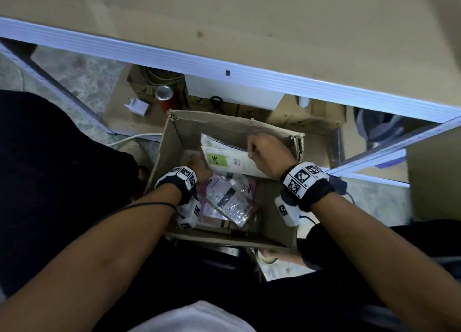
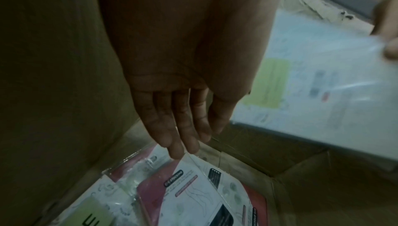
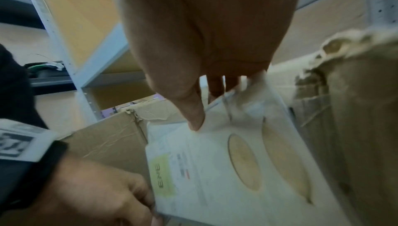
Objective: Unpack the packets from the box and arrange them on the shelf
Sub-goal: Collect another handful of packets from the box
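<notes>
Floor [image 1: 82, 82]: speckled stone; bears open cardboard box [image 1: 172, 142], red can [image 1: 164, 98], white adapter [image 1: 137, 105], white cable [image 1: 129, 139]. Shelf [image 1: 249, 19]: beige board, white edge.

Brown cardboard box [image 1: 172, 142], plain and torn pale at its corner. The top packet [image 1: 229, 160] is white with a lime-green label lettered in black; in the right wrist view it carries two tan ovals. Beneath lie clear packets [image 1: 225, 199] printed white, pink and black, over dark red ones. Wristbands [image 1: 305, 182] are black with white blocks of black-and-white square code. The shelf [image 1: 249, 24] board is tan, edged pale blue-white. A red can [image 1: 165, 98] shows a silver top.
</notes>
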